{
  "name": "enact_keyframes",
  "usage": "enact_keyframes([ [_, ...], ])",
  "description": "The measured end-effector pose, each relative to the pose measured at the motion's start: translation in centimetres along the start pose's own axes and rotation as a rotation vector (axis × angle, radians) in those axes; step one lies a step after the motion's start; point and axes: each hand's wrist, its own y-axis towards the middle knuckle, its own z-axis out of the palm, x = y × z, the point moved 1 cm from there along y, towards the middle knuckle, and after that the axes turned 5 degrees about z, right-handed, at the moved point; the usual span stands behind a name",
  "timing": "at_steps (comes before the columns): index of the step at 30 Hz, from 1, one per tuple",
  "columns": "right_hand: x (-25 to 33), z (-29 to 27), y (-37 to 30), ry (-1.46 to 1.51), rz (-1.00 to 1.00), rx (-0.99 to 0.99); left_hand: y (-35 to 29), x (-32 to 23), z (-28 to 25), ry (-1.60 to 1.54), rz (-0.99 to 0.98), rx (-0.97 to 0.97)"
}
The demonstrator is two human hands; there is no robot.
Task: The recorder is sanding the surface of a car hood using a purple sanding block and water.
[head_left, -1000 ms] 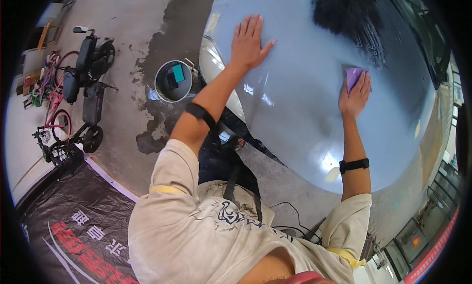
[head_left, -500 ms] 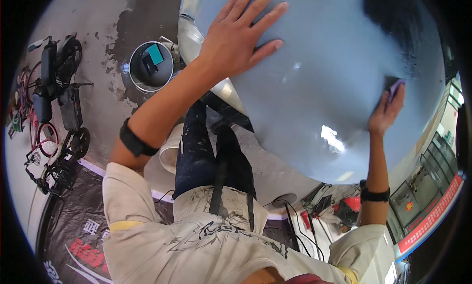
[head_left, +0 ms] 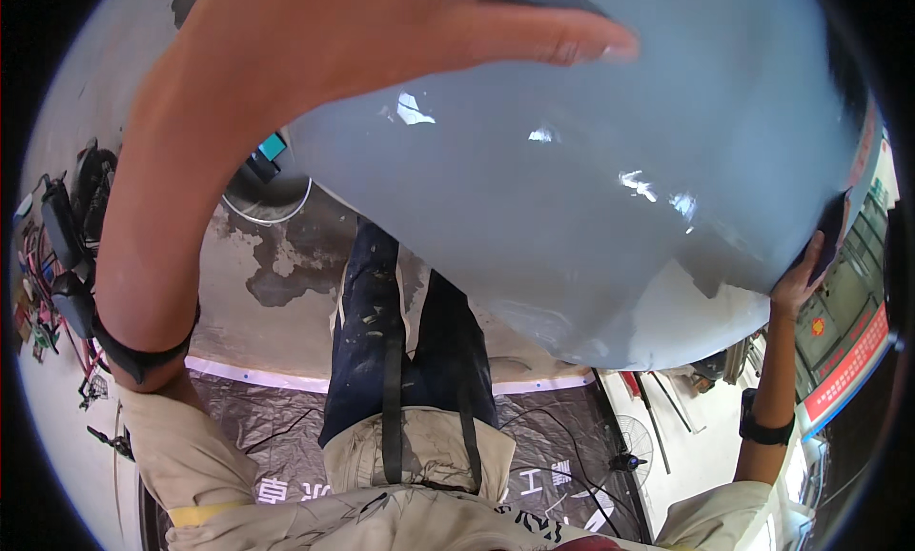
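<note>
A large, glossy grey-blue car body panel [head_left: 534, 208] curves across the upper middle and right. My left hand [head_left: 381, 36] looms large over its left part at the top edge, thumb stretched out; the other fingers are mostly cut off by the frame. Whether this hand touches the panel I cannot tell. At the panel's far right edge, my right hand [head_left: 799, 282] grips a dark, flat pad [head_left: 833, 229] and holds it against the surface. Partly behind my left forearm stands a bucket [head_left: 276, 219] with a teal block [head_left: 273, 147] and a dark piece in it.
Parked bikes [head_left: 67, 227] stand along the left. A dark printed sheet [head_left: 286, 422] covers the floor near me, with a cable across it. At the lower right are a small fan [head_left: 629, 448] and some rods [head_left: 653, 422]; a red banner [head_left: 848, 370] runs farther right.
My left hand has come up closer to the camera. The right hand with its pad has moved right and nearer, to the panel's edge. The whole view has shifted.
</note>
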Motion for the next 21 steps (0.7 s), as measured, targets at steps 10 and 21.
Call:
enact_keyframes([
  [10, -1.4, -0.8, 0.1, -0.008, -0.016, 0.044, -2.7, -6.5, -3.6, -0.53, 0.076, 0.23],
  [21, -0.8, -0.5, -0.1, -0.003, 0.006, 0.047, -3.8, -7.9, -4.2, -0.632, -0.013, 0.301],
])
